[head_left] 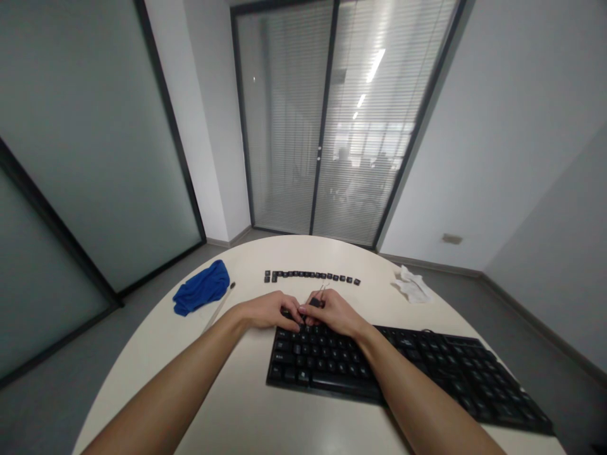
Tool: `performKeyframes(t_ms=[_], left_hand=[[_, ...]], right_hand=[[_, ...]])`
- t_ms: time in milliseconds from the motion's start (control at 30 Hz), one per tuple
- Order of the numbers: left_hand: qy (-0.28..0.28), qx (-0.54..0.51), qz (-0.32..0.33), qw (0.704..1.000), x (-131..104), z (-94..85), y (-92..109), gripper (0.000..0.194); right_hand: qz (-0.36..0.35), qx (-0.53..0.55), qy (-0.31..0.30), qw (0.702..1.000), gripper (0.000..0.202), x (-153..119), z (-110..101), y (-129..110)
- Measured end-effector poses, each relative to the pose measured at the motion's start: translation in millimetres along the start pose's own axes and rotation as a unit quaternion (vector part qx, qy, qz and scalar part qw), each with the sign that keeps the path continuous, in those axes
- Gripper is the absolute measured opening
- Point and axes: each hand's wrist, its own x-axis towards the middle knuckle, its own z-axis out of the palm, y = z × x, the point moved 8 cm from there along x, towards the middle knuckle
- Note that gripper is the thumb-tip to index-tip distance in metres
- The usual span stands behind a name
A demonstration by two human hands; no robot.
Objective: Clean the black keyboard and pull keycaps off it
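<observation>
hands point(303, 311) together over keyboard point(403, 370)

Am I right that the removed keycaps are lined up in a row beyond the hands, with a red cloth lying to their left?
Not quite: the cloth is blue, not red, as the head view shows. The removed keycaps do sit in a row beyond the hands, with that cloth to their left.

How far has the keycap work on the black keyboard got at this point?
Done: a row of removed keycaps lies on the table. In hand: the left hand and right hand meet at the keyboard top-left edge, the right pinching a wire puller. Left: most keys are still seated.
</observation>
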Motion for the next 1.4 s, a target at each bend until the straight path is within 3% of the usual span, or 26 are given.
performKeyframes(t_ms=[233, 433, 667, 900, 1067, 1400], left_hand=[[0.001, 0.015, -0.006, 1.0, 1, 0.6, -1, 0.016], [-0.004, 0.049, -0.011, 0.999, 4, -1.0, -8, 0.019], [-0.001, 0.037, -0.015, 0.999, 3, -0.8, -6, 0.018], [-0.011, 0.027, -0.015, 0.999, 2, -0.6, -4, 0.019], [-0.006, 0.025, -0.003, 1.0, 0, 0.5, -7, 0.021], [0.021, 0.043, -0.018, 0.999, -8, 2.0, 2, 0.019]], right_hand=[[-0.007, -0.029, 0.009, 1.0, 0.039, 0, -2, -4], [-0.008, -0.045, -0.08, 0.996, 0.033, -11, -11, -20], [0.015, 0.033, 0.002, 0.999, 0.031, -28, -23, 7], [-0.05, -0.047, 0.066, 0.995, 0.03, -37, -18, -7], [-0.064, -0.093, 0.066, 0.991, 0.028, -32, -11, -12], [0.002, -0.014, 0.003, 1.0, 0.035, -26, -3, 2]])
